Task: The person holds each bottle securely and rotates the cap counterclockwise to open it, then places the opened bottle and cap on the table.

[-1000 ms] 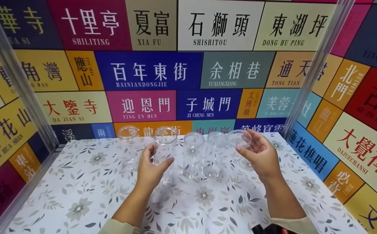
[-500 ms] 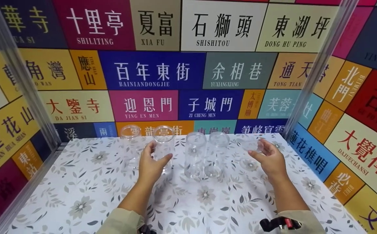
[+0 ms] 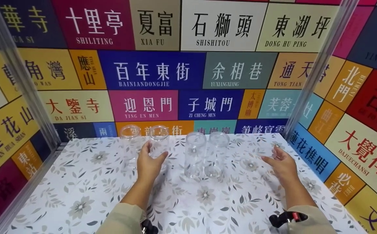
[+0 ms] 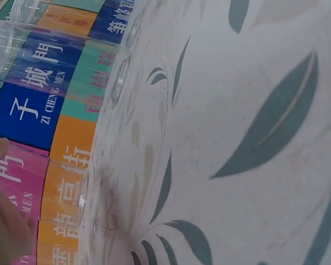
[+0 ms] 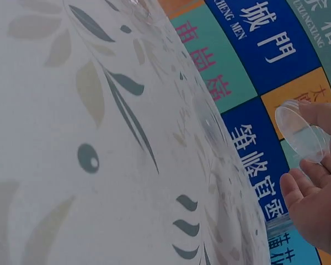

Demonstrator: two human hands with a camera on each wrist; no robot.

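My left hand (image 3: pixel 151 162) holds a clear cylindrical cup (image 3: pixel 159 131), thumb on its near right side and fingers on the left. In the left wrist view, part of that hand (image 4: pixel 11 226) shows at the lower left. Another clear cup (image 3: pixel 130 132) stands just left of it. Two more, a clear cup (image 3: pixel 195 143) and its neighbour (image 3: pixel 219 143), stand side by side between the hands. On the right, my right hand (image 3: pixel 282 162) pinches a round transparent piece (image 5: pixel 299 135), like a lid or cup end, above the table; it is barely visible in the head view.
A white table (image 3: pixel 204 214) with a grey leaf and flower pattern lies under everything. Colourful sign panels (image 3: pixel 149 70) form walls at the back and sides. Clear upright strips (image 3: pixel 315 65) mark the corners.
My right hand has moved right and slightly down with its transparent piece, away from the standing cups. The left hand has shifted its cup a little left, closer to the leftmost one.
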